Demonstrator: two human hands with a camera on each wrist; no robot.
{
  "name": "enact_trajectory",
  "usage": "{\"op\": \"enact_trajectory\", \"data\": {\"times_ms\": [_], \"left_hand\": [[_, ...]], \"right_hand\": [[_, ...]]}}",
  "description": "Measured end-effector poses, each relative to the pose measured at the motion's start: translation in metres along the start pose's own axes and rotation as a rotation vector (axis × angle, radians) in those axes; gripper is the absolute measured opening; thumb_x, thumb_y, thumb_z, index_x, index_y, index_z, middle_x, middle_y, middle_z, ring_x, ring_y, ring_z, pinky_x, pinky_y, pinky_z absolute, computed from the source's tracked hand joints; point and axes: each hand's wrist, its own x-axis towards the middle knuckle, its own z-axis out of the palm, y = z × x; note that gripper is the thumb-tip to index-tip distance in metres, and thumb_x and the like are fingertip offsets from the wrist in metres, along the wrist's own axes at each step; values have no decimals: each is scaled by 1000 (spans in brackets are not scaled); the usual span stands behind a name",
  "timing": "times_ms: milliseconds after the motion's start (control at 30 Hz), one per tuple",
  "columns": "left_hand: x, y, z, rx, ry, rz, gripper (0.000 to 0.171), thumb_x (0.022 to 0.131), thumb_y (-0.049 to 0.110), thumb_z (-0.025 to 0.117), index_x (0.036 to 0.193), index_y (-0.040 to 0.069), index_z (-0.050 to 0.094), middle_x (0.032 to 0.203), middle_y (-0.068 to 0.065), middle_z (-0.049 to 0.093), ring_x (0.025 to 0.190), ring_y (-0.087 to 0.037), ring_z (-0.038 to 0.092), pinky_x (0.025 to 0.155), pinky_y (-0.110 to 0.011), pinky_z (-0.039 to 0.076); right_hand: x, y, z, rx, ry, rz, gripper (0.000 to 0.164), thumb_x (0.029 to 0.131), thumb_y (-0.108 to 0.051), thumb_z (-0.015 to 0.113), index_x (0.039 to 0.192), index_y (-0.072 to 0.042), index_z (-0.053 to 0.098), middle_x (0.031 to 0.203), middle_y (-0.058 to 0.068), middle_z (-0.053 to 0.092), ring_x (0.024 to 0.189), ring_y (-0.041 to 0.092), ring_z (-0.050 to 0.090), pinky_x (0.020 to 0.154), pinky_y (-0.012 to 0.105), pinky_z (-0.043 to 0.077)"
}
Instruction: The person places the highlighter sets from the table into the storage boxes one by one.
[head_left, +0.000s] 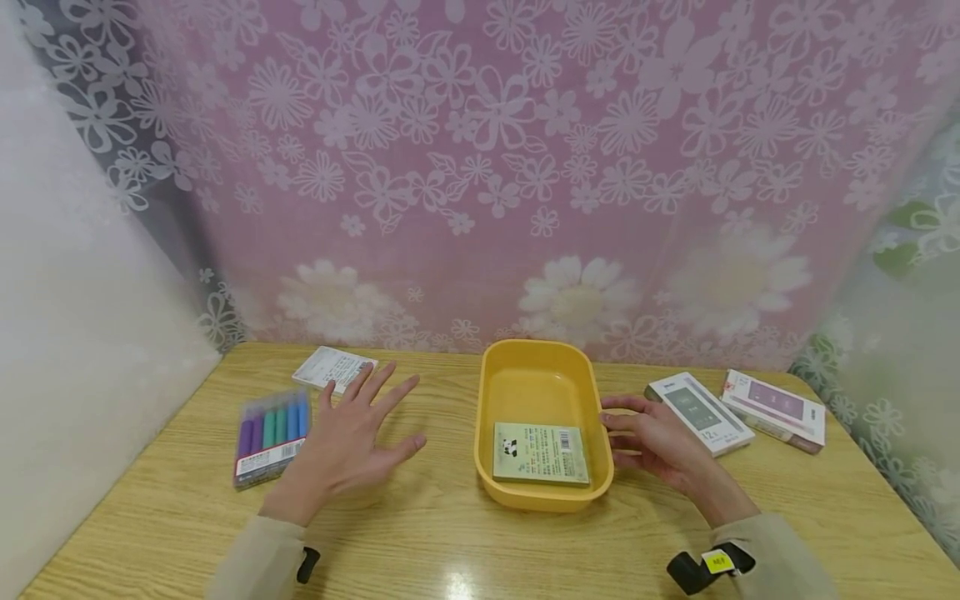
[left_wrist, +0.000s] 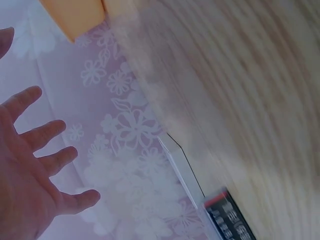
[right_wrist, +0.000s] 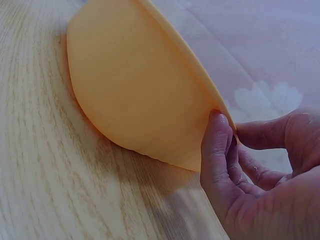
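Observation:
A yellow plastic tray (head_left: pixel 538 339) rests on the table, with a flat green packet (head_left: pixel 540 454) bearing a panda print lying in its near end. At the tray's right side, my right hand (head_left: pixel 660 442) pinches the rim with its fingertips; the right wrist view shows finger and thumb there against the tray's wall (right_wrist: pixel 135 75). My left hand (head_left: pixel 352 433) is spread over the table left of the tray, holding nothing. Nearest to it are a clear pack of coloured markers (head_left: pixel 272 437) and a white printed packet (head_left: pixel 330 368), partly behind its fingers.
Right of the right hand lie a white box with a grey-green panel (head_left: pixel 697 412) and a white box with a purple panel (head_left: pixel 776 408). A flowered pink curtain (head_left: pixel 465 208) hangs along the wood table's (head_left: pixel 420 550) back edge.

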Motion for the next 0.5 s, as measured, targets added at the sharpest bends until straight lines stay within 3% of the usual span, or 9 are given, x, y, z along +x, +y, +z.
{"op": "enact_trajectory", "data": {"times_ms": [233, 500], "left_hand": [[-8, -17, -2, 34, -11, -40, 75, 92, 70, 53, 158, 38, 37, 167, -7, 33, 153, -41, 30, 110, -81, 20], [-17, -36, -3, 83, -48, -130, 80, 93, 73, 49, 161, 35, 31, 166, -14, 34, 152, -47, 29, 108, -84, 21]], "right_hand": [[-1, 0, 1, 2, 1, 0, 53, 100, -23, 65, 144, -3, 46, 104, 0, 73, 88, 16, 72, 77, 30, 63], [-1, -1, 1, 9, -5, -5, 54, 100, -23, 65, 145, -2, 44, 103, 0, 73, 88, 15, 72, 77, 29, 62]]}}
